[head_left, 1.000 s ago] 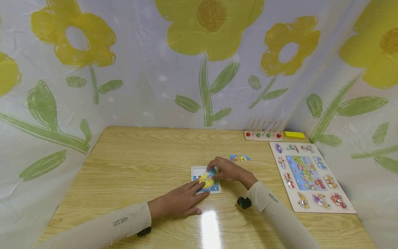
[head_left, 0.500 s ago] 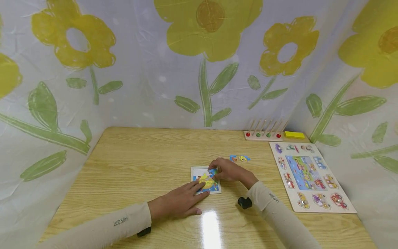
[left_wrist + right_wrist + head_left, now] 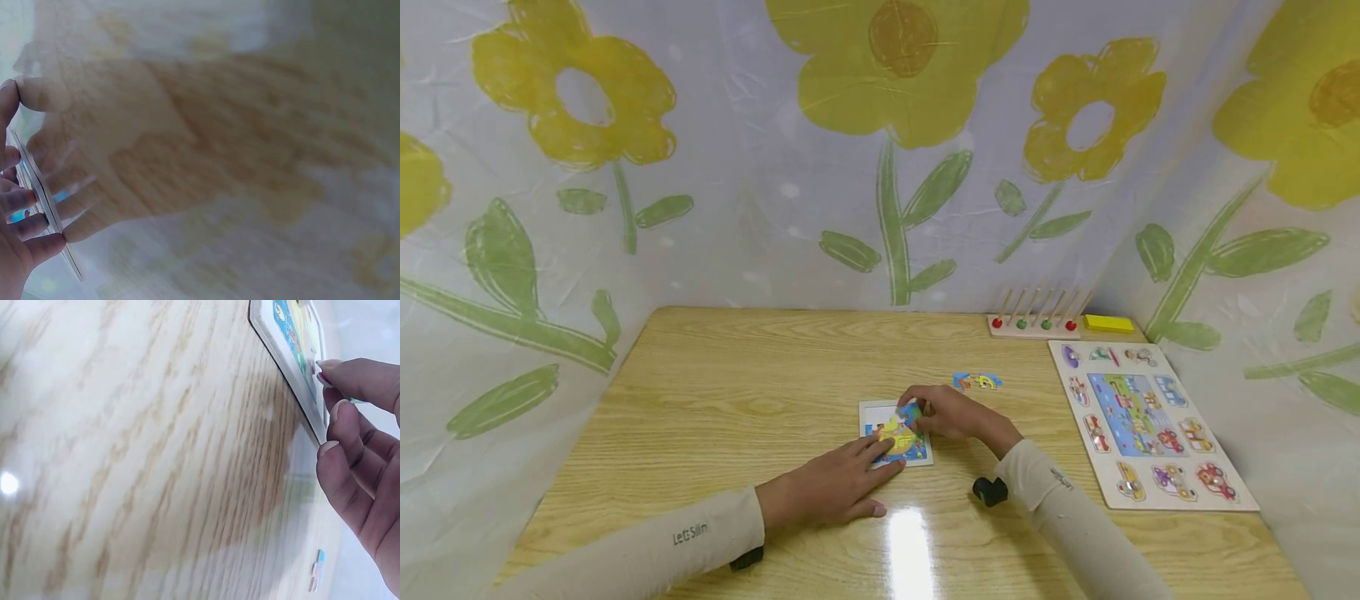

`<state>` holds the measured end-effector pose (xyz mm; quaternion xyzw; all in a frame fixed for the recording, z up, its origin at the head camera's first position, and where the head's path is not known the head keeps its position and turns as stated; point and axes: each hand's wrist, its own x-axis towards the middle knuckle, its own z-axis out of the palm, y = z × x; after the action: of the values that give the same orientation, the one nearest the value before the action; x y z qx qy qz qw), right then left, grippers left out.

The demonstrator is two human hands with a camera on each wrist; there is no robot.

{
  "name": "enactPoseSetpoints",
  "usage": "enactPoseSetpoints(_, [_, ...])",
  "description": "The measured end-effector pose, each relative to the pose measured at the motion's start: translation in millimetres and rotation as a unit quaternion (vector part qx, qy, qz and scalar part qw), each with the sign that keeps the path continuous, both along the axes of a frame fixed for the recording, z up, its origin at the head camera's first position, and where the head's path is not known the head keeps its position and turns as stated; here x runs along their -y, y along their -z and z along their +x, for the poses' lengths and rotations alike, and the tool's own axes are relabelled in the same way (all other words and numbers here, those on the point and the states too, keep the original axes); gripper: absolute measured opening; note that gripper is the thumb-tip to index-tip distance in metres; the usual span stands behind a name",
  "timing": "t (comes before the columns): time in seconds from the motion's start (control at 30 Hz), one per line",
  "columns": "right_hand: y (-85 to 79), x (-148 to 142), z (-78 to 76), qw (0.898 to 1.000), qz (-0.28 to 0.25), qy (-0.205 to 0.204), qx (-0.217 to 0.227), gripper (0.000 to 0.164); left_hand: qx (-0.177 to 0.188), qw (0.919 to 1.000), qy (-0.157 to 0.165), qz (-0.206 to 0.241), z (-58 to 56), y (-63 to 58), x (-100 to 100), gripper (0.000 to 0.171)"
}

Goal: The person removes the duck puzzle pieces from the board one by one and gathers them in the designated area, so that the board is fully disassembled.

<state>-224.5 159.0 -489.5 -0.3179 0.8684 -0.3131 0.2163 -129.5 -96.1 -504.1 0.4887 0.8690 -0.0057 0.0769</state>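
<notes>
A small jigsaw puzzle tray (image 3: 872,411) with a white border lies on the table, partly filled with blue and yellow pieces; its upper-left part shows bare white. My left hand (image 3: 831,483) rests on the tray's lower left, fingers extended over the yellow picture. At the upper right corner, my right hand (image 3: 951,411) pinches a blue-green puzzle piece (image 3: 911,413) between thumb and fingers. The right wrist view shows the thumb and fingertips at the edge of the tray (image 3: 275,337); that piece is mostly hidden there. Loose puzzle pieces (image 3: 977,381) lie just beyond the right hand.
A larger wooden peg puzzle board (image 3: 1075,425) with vehicle pictures lies on the right. Behind it stand a peg stand (image 3: 1034,331) with red and green beads and a yellow block (image 3: 1108,324). Flower-printed curtains (image 3: 737,208) border the table.
The right hand has shifted very slightly downward and the blue-green piece in its fingers has tilted a little. The left hand stays on the tray.
</notes>
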Motion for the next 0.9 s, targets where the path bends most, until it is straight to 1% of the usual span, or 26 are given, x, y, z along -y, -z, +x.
enactPoseSetpoints(0.23, [0.5,-5,-0.5,1.0,-0.013,0.005,-0.018,0.025,0.004,1.0,-0.004,-0.001,0.0,-1.0,0,0.065])
enactPoseSetpoints(0.47, [3.5,-12,-0.5,1.0,-0.016,0.014,-0.011,0.029,0.013,0.9999,-0.009,0.0,0.1,-2.1,-1,0.065])
enactPoseSetpoints(0.67, [1.7,-17,1.0,0.999,-0.027,0.019,-0.004,0.032,0.003,1.0,-0.005,-0.001,0.1,-1.5,0,0.065])
enactPoseSetpoints(0.9, [3.3,-27,1.8,0.999,-0.049,0.009,-0.017,0.026,0.005,1.0,-0.004,0.004,-0.2,-0.9,0,0.065])
